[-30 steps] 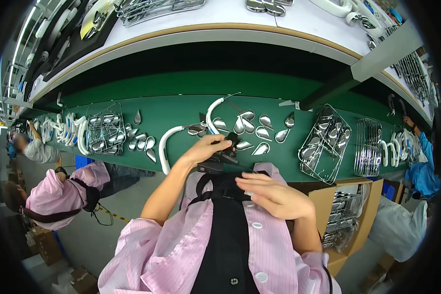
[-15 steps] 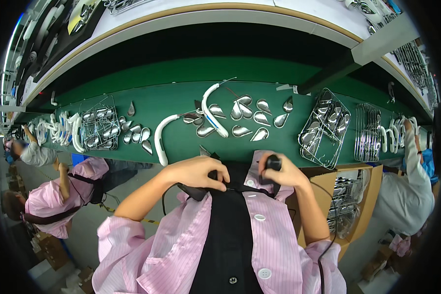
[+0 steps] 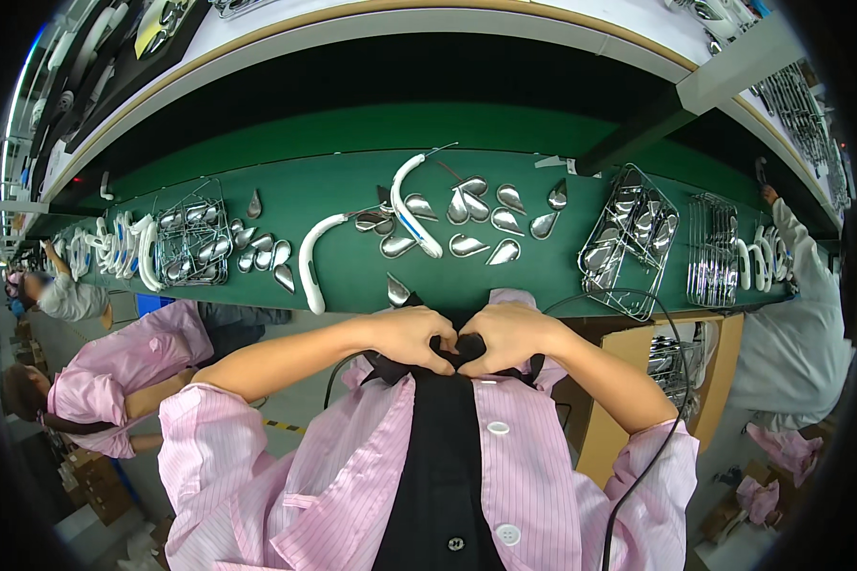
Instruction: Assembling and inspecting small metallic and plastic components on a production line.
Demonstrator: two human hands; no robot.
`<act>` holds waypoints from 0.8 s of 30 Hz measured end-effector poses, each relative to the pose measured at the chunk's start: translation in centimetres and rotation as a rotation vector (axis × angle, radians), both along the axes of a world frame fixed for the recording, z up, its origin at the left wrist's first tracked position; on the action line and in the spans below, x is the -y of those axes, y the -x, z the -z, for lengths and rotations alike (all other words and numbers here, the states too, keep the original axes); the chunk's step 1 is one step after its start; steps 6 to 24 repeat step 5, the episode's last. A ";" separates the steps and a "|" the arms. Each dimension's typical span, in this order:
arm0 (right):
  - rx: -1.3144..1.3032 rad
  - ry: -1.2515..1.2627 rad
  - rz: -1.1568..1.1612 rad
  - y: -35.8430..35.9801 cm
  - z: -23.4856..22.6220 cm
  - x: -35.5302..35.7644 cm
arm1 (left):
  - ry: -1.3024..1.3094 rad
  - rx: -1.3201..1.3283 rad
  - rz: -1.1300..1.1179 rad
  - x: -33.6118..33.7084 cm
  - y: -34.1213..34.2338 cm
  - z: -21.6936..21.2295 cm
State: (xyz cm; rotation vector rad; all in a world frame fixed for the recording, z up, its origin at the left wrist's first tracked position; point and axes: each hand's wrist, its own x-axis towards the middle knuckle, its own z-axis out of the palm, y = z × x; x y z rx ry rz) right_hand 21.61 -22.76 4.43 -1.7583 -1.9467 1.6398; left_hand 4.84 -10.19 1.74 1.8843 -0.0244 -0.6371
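Observation:
My left hand [image 3: 409, 335] and my right hand [image 3: 512, 337] meet close to my chest, fingers curled inward and fingertips almost touching. Between them is some black material [image 3: 467, 348]; what exactly each hand pinches is hidden. More black cloth or strap [image 3: 383, 369] shows below my left hand. A black cord [image 3: 630, 490] loops past my right forearm. On the green bench ahead lie two white curved handles, one [image 3: 308, 266] to the left and another [image 3: 409, 207] with a thin rod at its tip. Shiny teardrop-shaped metal pieces [image 3: 507, 221] are scattered around them.
A wire rack [image 3: 628, 243] of metal pieces stands to the right, another [image 3: 192, 238] to the left. An open cardboard box [image 3: 628, 381] sits below the bench's right side. A shelf [image 3: 428, 21] spans overhead. Other people work at both sides, one in a pink sleeve [image 3: 157, 347].
My right hand has moved left and closed in beside my left hand; the black object it held is now mostly hidden. The cord has swung up over the bench edge.

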 end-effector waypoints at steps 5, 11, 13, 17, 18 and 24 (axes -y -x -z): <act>0.000 -0.071 0.110 0.4 0.1 1.0 | 0.033 -0.080 -0.171 0.9 0.9 -0.2; 0.000 -0.071 0.110 0.4 0.1 1.0 | 0.033 -0.080 -0.171 0.9 0.9 -0.2; 0.000 -0.071 0.110 0.4 0.1 1.0 | 0.033 -0.080 -0.171 0.9 0.9 -0.2; 0.000 -0.071 0.110 0.4 0.1 1.0 | 0.033 -0.080 -0.171 0.9 0.9 -0.2; 0.000 -0.071 0.110 0.4 0.1 1.0 | 0.033 -0.080 -0.171 0.9 0.9 -0.2; 0.000 -0.071 0.110 0.4 0.1 1.0 | 0.033 -0.080 -0.171 0.9 0.9 -0.2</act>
